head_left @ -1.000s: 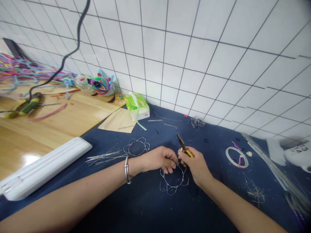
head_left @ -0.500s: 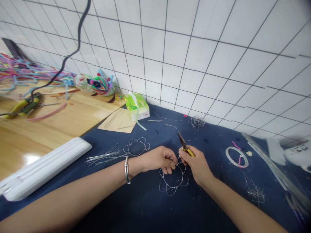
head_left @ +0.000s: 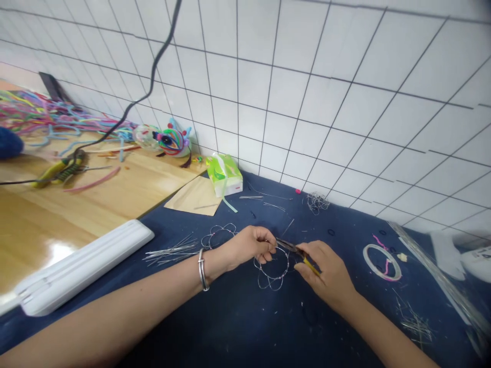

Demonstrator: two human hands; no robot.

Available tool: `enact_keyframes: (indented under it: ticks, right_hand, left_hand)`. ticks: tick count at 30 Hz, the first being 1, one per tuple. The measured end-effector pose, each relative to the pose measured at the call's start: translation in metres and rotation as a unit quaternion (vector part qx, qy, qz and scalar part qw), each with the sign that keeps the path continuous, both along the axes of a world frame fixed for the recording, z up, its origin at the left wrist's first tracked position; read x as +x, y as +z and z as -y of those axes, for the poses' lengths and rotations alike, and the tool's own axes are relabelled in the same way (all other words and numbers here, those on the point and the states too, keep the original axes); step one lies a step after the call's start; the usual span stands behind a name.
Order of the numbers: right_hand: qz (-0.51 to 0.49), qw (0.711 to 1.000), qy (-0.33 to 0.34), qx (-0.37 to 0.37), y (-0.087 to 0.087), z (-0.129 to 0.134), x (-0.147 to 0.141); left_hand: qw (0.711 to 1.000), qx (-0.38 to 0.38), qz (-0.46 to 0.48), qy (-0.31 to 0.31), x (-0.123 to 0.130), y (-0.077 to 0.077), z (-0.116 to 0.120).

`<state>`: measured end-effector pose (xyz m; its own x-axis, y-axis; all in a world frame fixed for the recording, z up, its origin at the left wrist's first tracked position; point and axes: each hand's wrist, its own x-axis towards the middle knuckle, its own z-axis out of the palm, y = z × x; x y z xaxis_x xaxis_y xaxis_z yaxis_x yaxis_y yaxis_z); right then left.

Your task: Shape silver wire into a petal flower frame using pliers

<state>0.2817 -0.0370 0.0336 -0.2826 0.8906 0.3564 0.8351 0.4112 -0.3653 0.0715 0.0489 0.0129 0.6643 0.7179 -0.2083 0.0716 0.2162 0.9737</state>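
My left hand (head_left: 255, 245), a silver bangle at its wrist, pinches the upper left edge of a wire ring (head_left: 287, 270). Wire loops like petals and small pinkish beads run round that ring. In my right hand (head_left: 325, 268) are pliers (head_left: 291, 247) with yellow handles, my fingers closed about them. Their dark jaws point left and reach the wire at my left fingertips; whether they bite on it I cannot tell. A second looped wire ring (head_left: 218, 237) lies on the dark blue cloth, partly covered by my left hand and wrist.
Straight wire pieces (head_left: 172, 250) lie left of my forearm, near a long white case (head_left: 84, 266). A tissue pack (head_left: 225, 176) and tangled wire (head_left: 317, 203) sit by the tiled wall. A tape roll (head_left: 381, 262) and long wires (head_left: 437, 271) are at right.
The pliers have swung from pointing up to pointing left, their jaws now at my left fingertips. My right hand has moved slightly down and right. The view has shifted a little.
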Motion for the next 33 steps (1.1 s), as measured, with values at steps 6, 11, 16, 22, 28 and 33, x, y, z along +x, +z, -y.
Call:
enact_keyframes:
  ticks: [6, 11, 16, 22, 28, 33]
  right_hand:
    - [0.173, 0.983, -0.022, 0.054, -0.003, -0.001, -0.002]
    - [0.215, 0.972, -0.033, 0.090, -0.004, -0.001, -0.003]
    - [0.240, 0.962, -0.034, 0.126, -0.005, 0.000, -0.002]
    - [0.241, 0.961, -0.028, 0.135, -0.006, -0.001, -0.002]
    - [0.214, 0.968, -0.023, 0.128, -0.005, -0.003, 0.002]
    - [0.151, 0.982, -0.048, 0.102, -0.009, -0.012, 0.013]
  left_hand:
    - [0.999, -0.007, 0.008, 0.046, 0.001, 0.002, -0.002]
    - [0.998, -0.018, 0.025, 0.054, 0.002, 0.001, -0.001]
    - [0.997, -0.029, 0.043, 0.053, 0.001, -0.003, -0.002]
    - [0.996, -0.036, 0.052, 0.055, 0.001, -0.003, -0.001]
    - [0.997, -0.024, 0.040, 0.062, 0.001, -0.003, -0.002]
    - [0.999, -0.007, 0.034, 0.016, -0.002, -0.002, -0.003]
